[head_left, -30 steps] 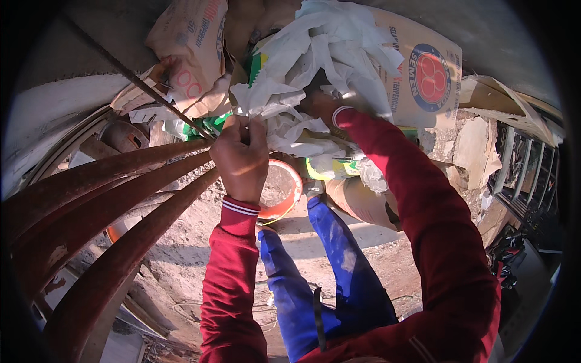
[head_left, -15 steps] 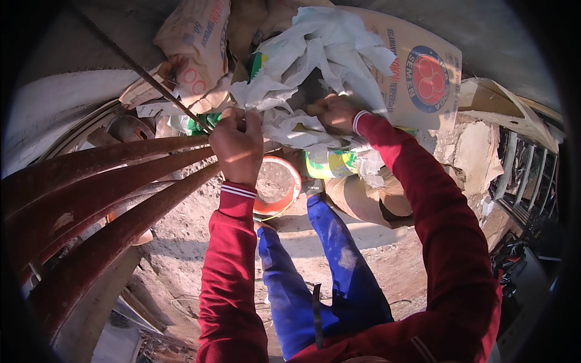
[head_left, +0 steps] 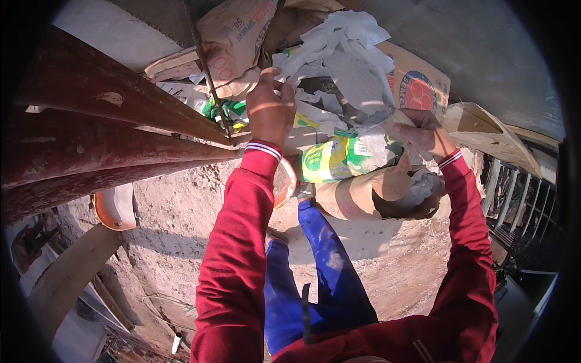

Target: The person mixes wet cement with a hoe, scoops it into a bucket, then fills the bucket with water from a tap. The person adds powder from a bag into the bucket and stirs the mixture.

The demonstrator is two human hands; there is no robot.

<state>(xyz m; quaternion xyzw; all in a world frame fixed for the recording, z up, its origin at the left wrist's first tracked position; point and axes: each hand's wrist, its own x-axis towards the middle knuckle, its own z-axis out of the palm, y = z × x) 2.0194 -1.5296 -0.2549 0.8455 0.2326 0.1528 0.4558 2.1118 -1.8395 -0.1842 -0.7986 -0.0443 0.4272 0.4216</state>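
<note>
My right hand [head_left: 420,132] is closed round the pale handle of a trowel [head_left: 357,81], whose broad grey blade points up and left over the torn white sack [head_left: 342,36]. My left hand [head_left: 271,112] is closed at the left side of that sack, its fingers pinching what looks like the torn edge; the exact grip is partly hidden. Below the sack lies a yellow-and-green bag [head_left: 333,158]. Beneath that is a rolled brown paper sack [head_left: 357,196], open at its right end. A bucket with an orange rim [head_left: 287,184] stands partly behind my left forearm.
Thick red-brown pipes [head_left: 109,115] cross the left side, with a thin metal rod [head_left: 206,66] near their ends. Brown cement sacks [head_left: 233,36] lie at the back. A bent board [head_left: 493,133] and a metal grille [head_left: 520,199] stand at right. An orange-and-white piece [head_left: 116,207] lies left.
My right hand has come out of the white sack to the right, and the trowel now shows in it. The view has shifted, and my left hand stays by the sack's left side.
</note>
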